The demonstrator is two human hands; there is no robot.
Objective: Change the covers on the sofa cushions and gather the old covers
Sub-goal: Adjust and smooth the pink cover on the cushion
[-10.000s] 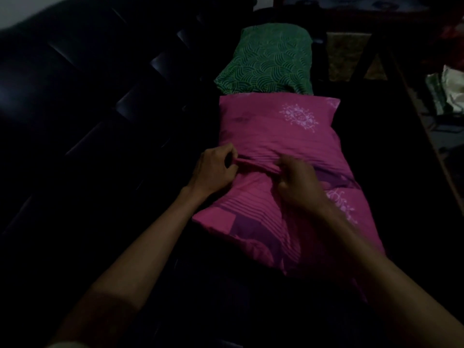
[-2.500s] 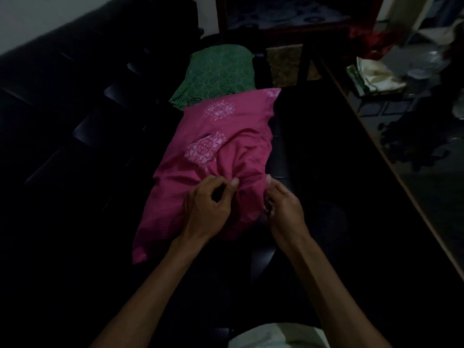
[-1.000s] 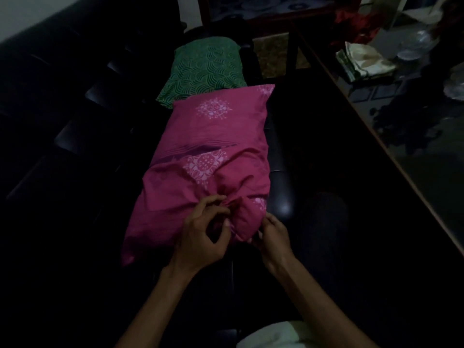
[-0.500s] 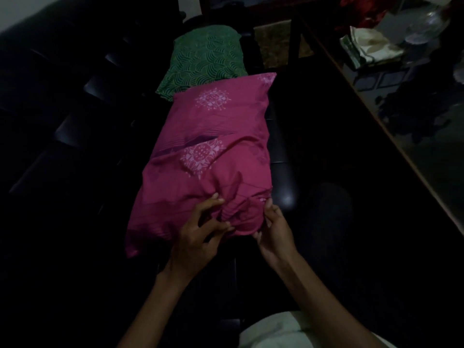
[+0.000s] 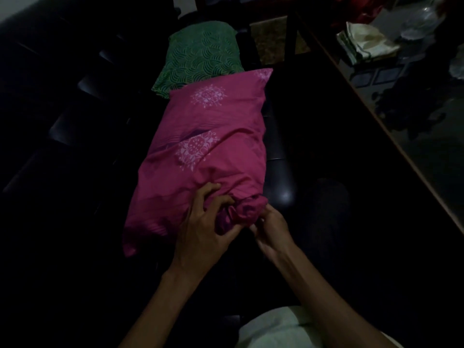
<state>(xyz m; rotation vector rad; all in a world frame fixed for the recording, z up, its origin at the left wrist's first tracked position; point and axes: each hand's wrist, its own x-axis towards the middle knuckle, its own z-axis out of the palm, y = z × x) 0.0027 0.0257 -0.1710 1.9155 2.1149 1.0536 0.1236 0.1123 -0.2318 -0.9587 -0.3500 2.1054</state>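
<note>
Left hand (image 5: 200, 229) and right hand (image 5: 270, 227) gripping bunched end of magenta patterned fabric cushion cover (image 5: 208, 146) on black leather sofa (image 5: 62, 121).

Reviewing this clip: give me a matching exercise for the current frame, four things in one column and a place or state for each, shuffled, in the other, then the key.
Things
1. pink cushion
2. green cushion
3. left hand
4. folded pale cloth

Places or states
A. on the surface at the far right
B. lies lengthwise on the dark sofa, cover bunched at its near end
C. fingers curled into the bunched pink fabric
D. beyond the pink one, farther along the seat

Pairs: 1-B, 2-D, 3-C, 4-A
</note>
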